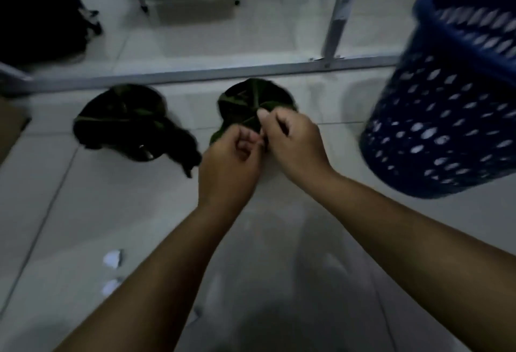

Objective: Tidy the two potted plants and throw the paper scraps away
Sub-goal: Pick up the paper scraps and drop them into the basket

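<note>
Two dark potted plants stand on the pale tiled floor. The left plant (122, 120) spills dark leaves toward the right. Over the near edge of the right plant (245, 103) both hands meet. My left hand (231, 164) has its fingers curled, pinching at a leaf. My right hand (293, 142) pinches a green leaf between thumb and fingers. Small white paper scraps (113, 258) lie on the floor at the lower left, with another scrap (110, 286) just below. The picture is dim and blurred.
A blue perforated basket (446, 95) stands at the right, close to my right arm. A grey metal bar (195, 72) runs across the floor behind the pots. A black bag (42, 19) sits at the far left. A cardboard edge (11, 125) shows at the left border.
</note>
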